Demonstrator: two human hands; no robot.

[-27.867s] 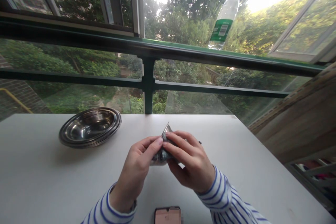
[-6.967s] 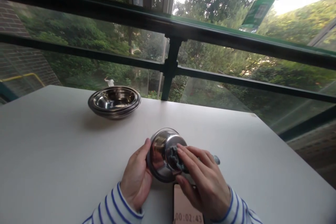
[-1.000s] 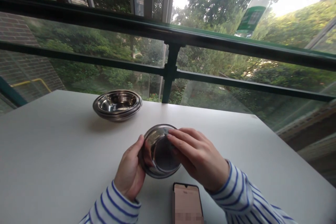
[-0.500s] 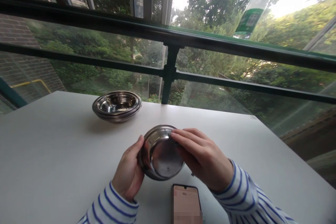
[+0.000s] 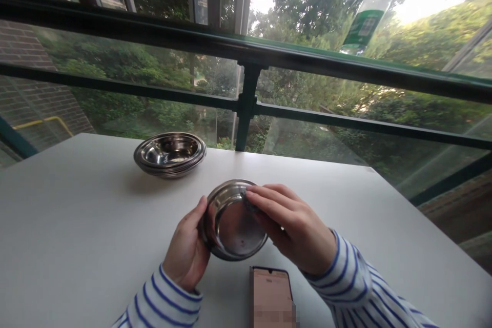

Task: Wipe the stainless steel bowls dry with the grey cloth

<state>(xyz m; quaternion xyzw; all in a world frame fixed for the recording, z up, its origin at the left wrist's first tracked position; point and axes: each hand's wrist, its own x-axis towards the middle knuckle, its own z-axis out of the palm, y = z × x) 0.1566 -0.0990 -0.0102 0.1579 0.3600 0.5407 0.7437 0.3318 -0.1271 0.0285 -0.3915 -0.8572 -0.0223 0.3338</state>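
Observation:
A shiny stainless steel bowl [image 5: 232,223] is held tilted above the white table, its underside facing up toward me. My left hand [image 5: 185,247] cups its left edge, with the thumb curled over the rim. My right hand [image 5: 291,226] lies across the bowl's upper right, fingertips on its surface. A small dark patch under those fingertips may be a cloth, but it is mostly hidden. The bowl's lower rim sits just above a phone [image 5: 271,294], whose screen is blurred.
A stack of steel bowls [image 5: 169,155] stands on the white table [image 5: 77,215] at the far left. Behind the table's far edge runs a dark green railing [image 5: 246,105] with glass panels, and trees lie beyond. A plastic bottle [image 5: 365,20] shows high at the right.
The bowl has turned slightly in my hands and sits a little higher. My right fingers have shifted along its upper edge. The grey cloth seen earlier is no longer clearly visible.

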